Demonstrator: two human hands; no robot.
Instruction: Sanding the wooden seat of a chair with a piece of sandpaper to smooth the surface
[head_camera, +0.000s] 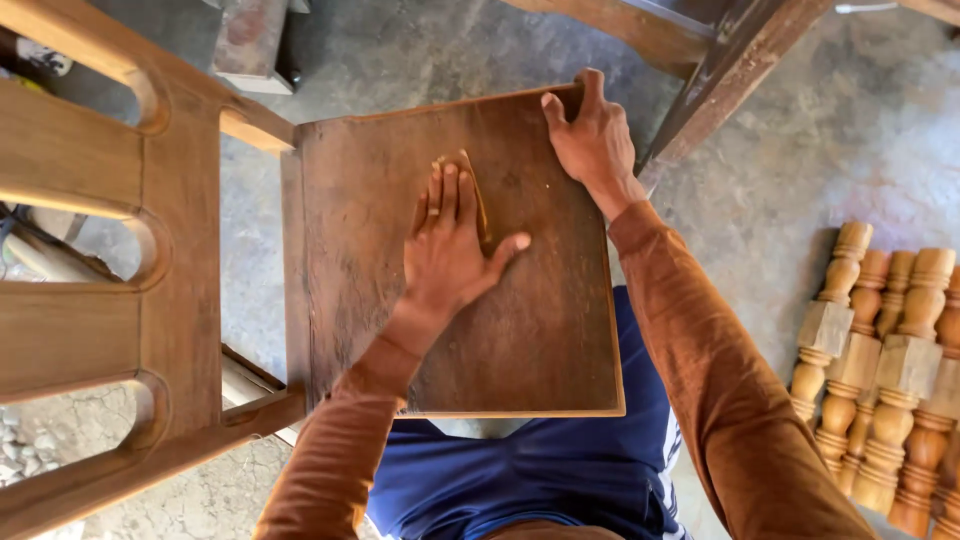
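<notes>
A wooden chair (180, 290) is seen from above, tipped so its slatted back runs down the left side and its flat seat (520, 340) takes up the middle of the view. The seat is dark brown, scuffed and dusty in patches.

The left hand (447, 250) is laid flat on the seat, fingers stretched out and pointing to the far side, thumb splayed to the right — open, not closed around anything. A small tan piece, apparently sandpaper (474, 185), is pressed under the fingertips, with a strip of it showing just right of the fingers. A bit of pale dust can be made out at the far end of it.

The right hand (592, 135) is clamped over the far right corner of the seat, fingers curled over the far edge — the seat is gripped there. Both arms are covered in rust-brown sleeves (720, 380), and blue shorts (520, 470) show at the near edge, right under the seat.

Off to the right, a row of turned wooden legs (890, 370) is laid side by side on the concrete floor (800, 160). Another wooden frame (720, 50) is visible at the far side.
</notes>
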